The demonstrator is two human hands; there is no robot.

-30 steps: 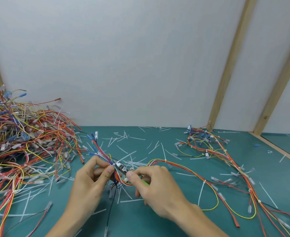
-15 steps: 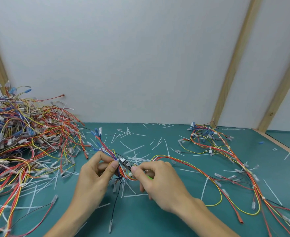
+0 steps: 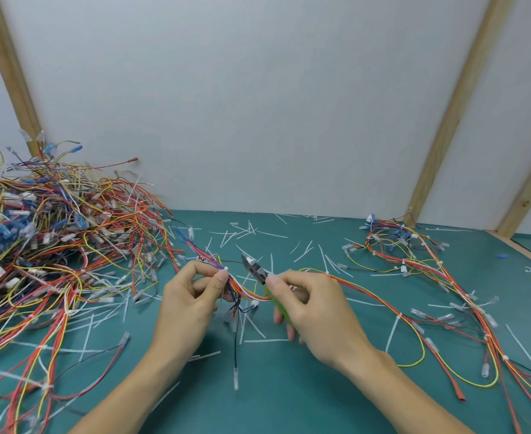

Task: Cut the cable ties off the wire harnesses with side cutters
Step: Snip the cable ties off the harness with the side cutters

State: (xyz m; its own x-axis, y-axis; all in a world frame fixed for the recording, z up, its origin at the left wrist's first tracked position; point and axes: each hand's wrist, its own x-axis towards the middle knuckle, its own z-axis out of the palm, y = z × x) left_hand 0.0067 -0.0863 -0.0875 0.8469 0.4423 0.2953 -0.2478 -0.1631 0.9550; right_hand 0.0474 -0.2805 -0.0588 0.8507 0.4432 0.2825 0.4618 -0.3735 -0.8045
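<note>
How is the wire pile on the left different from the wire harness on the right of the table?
The left pile is a tall, dense heap against the wall; the right harness lies flat and spread out, with the green table visible between its wires. The left pile shows many blue connectors; the right harness shows only a few, at its far end. Both have red, orange and yellow wires, and white cable ties are visible on both.
</note>
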